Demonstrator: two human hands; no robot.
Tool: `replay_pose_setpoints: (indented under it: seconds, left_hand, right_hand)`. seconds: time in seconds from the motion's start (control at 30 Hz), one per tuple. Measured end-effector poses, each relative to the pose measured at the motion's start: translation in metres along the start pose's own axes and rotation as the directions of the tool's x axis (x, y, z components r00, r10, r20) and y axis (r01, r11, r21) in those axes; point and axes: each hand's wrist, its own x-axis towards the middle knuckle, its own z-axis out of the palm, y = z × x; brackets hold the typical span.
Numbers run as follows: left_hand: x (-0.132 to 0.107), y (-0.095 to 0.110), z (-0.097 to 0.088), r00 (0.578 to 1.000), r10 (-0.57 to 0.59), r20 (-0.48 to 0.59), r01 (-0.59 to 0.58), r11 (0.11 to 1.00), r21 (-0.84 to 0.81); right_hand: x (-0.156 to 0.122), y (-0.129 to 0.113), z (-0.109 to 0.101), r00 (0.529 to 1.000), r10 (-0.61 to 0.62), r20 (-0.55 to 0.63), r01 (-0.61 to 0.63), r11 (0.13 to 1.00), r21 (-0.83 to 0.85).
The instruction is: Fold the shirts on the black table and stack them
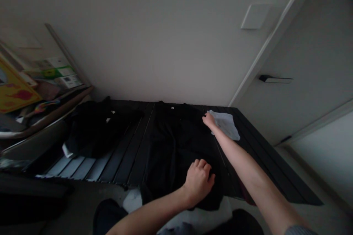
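A black garment (171,143) lies spread flat on a dark slatted table (116,158), its collar at the far edge by the wall. My left hand (199,181) is closed on the cloth near the garment's near right edge, fingers curled into it. My right hand (209,120) reaches far forward and grips the garment's far right shoulder, fingers pinched together. Right beside that hand lies a folded white cloth (226,125).
A second heap of black clothing (95,130) sits on the table's left part. At the far left stands a shelf (46,115) with boxes and colourful papers. On the right is a white door with a dark handle (274,79). A pale wall runs behind the table.
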Motion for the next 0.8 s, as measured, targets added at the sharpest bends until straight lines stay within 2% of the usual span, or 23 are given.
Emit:
replay_pose_setpoints:
  seconds: [0.1,0.23,0.33,0.43,0.57,0.67,0.8]
  left_hand:
    - [0.005,0.014,0.01,1.0,-0.016,-0.003,0.016,0.997,0.076]
    - [0.012,0.027,0.026,0.981,-0.192,-0.014,0.192,0.966,0.174]
    - [0.019,0.035,0.037,0.97,-0.244,-0.007,0.239,0.942,0.235]
    - [0.029,0.042,0.04,0.958,-0.285,0.041,0.262,0.921,0.29]
    - [0.033,0.045,0.025,0.951,-0.28,0.135,0.23,0.926,0.3]
    - [0.025,0.036,0.002,0.944,-0.267,0.195,0.238,0.958,0.161]
    - [0.003,0.012,-0.028,0.945,-0.278,0.174,0.293,0.954,-0.068]
  right_hand:
    - [0.02,-0.018,-0.023,0.996,0.026,-0.08,-0.018,0.994,0.104]
    - [0.042,-0.047,-0.048,0.991,0.034,-0.131,-0.004,0.975,0.22]
    - [0.049,-0.063,-0.055,0.988,0.058,-0.145,-0.015,0.961,0.276]
    - [0.052,-0.071,-0.056,0.985,0.081,-0.154,-0.029,0.949,0.313]
    - [0.059,-0.071,-0.059,0.982,0.093,-0.162,-0.033,0.941,0.337]
    - [0.064,-0.065,-0.064,0.98,0.094,-0.176,-0.03,0.94,0.339]
    - [0.065,-0.055,-0.067,0.975,0.12,-0.186,-0.049,0.937,0.346]
